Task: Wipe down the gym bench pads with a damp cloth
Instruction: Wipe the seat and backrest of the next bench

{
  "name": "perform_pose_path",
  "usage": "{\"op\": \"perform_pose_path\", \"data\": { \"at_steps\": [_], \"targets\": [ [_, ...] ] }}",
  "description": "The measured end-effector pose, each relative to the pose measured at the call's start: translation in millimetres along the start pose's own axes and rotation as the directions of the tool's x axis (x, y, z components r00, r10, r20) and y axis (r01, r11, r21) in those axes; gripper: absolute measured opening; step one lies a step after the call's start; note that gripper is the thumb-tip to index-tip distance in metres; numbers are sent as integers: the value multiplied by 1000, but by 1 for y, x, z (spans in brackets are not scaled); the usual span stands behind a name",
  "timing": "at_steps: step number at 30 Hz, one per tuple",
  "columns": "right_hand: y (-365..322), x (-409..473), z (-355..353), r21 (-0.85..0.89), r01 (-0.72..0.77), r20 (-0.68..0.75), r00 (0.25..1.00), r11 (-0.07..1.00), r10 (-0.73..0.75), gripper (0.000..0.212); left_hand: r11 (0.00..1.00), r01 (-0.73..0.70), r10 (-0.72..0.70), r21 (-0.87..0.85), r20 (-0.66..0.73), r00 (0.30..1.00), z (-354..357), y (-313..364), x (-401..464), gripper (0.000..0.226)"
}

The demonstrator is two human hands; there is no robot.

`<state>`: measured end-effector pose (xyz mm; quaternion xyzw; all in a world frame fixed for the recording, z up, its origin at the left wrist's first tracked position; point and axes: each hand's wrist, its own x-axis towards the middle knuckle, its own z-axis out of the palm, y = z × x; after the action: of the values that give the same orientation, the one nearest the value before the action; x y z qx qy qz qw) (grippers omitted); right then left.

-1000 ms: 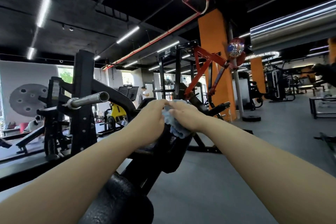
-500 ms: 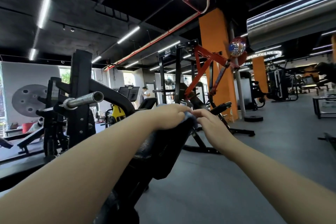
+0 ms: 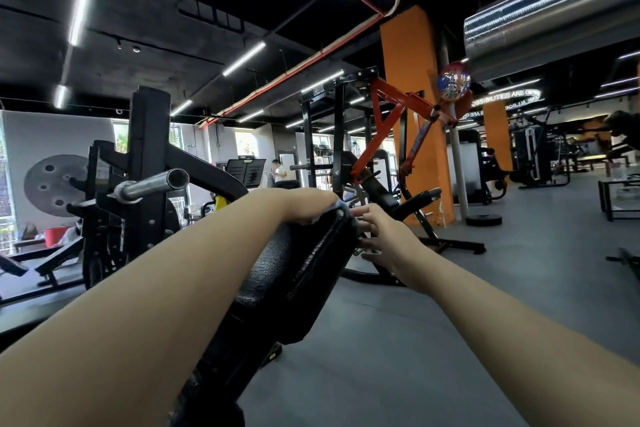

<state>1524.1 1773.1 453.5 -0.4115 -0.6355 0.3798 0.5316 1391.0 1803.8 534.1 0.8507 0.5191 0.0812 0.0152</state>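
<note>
Both arms stretched out over the black pad (image 3: pixel 277 274), which tilts up and away toward its top end. Left hand (image 3: pixel 308 206) sits on that top end, fingers curled over the far edge. Only a tiny pale-blue sliver of the cloth (image 3: pixel 333 207) peeks out from under it, so the cloth is pinned between that hand and the pad's top edge; can't see enough to say how much of it is bunched in there. Right hand (image 3: pixel 384 239) is just beside the pad's right edge near the top, fingers loosely spread and pointing at the pad side. It's holding nothing, and whether the fingertips actually touch the pad I can't tell.

Around it: a chrome bar (image 3: pixel 152 185) on a black rack to the left, a red-and-black machine (image 3: pixel 388 128) behind the hands, an orange pillar (image 3: pixel 412 107) past that, and grey floor (image 3: pixel 450 340) on the right.
</note>
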Motion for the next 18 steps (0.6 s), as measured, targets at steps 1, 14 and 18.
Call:
{"op": "perform_pose_path", "data": {
  "at_steps": [1,14,18],
  "targets": [
    [2,-2,-2,4,10,0,1000,1000,-10,34,1000,-9,9,17,-6,1000,1,0,1,28],
    [44,-47,4,-345,216,-149,948,913,-281,34,596,-85,247,799,-82,966,42,33,-36,40],
    [44,-51,7,-385,162,-312,904,908,-294,28,405,42,184,913,-127,975,67,41,-41,45]
  ]
}}
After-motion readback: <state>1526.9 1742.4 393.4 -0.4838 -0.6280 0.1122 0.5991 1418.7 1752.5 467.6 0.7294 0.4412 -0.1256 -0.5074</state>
